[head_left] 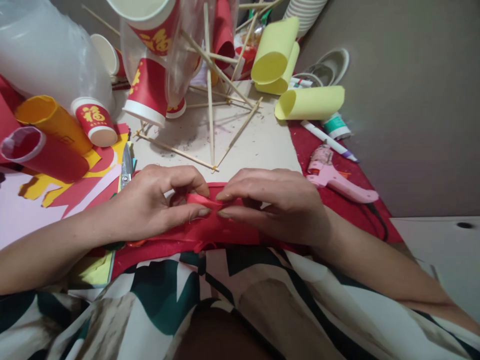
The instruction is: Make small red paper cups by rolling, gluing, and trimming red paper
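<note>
Between my two hands, close to the table's front edge, is a strip of red paper [204, 200]. My left hand [161, 197] pinches it between thumb and fingers from the left. From the right, my right hand [275, 200] pinches the same strip, the fingertips of both hands almost meeting. Below them spreads a red sheet [225, 230], partly covered by the hands. Just beyond my fingers, a frame of thin wooden sticks [210, 110] stands on a pale board [180, 160]. Scissors [126, 167] lie beside my left wrist.
Red paper cups [146, 92] and a clear plastic bag [48, 55] crowd the back left. Rolled yellow paper tubes [311, 102], a marker [330, 140] and a pink glue gun [339, 180] with its cord lie right. An orange tube [56, 122] and paper scraps lie left.
</note>
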Action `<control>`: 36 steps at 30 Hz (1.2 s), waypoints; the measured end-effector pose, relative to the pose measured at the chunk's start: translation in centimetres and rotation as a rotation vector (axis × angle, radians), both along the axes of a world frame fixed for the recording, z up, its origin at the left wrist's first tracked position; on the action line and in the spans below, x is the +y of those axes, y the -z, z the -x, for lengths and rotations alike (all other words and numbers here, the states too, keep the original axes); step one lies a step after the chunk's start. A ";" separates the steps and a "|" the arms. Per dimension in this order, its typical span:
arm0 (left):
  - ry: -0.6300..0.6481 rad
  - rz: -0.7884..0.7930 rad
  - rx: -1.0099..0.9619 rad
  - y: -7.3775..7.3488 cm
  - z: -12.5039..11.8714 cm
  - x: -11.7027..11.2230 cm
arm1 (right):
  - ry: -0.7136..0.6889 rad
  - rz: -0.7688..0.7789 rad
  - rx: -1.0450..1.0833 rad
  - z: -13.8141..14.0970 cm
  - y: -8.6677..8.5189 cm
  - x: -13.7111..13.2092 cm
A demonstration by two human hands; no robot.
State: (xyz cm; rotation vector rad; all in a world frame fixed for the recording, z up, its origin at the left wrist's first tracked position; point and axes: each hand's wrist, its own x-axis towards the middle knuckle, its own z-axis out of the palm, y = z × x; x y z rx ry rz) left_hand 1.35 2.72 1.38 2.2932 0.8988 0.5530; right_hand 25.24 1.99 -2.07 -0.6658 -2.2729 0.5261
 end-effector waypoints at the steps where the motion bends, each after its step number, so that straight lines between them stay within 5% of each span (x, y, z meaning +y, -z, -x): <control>1: 0.005 0.004 0.011 -0.1 -0.1 -0.1 | -0.017 0.001 0.003 0.0 0.1 0.0; 14: 0.057 0.010 0.082 -0.2 -0.2 0.1 | -0.035 -0.053 -0.150 0.1 0.0 0.0; 36: 0.166 -0.065 -0.080 0.1 0.8 1.1 | -0.046 -0.023 -0.028 -0.5 -0.3 0.1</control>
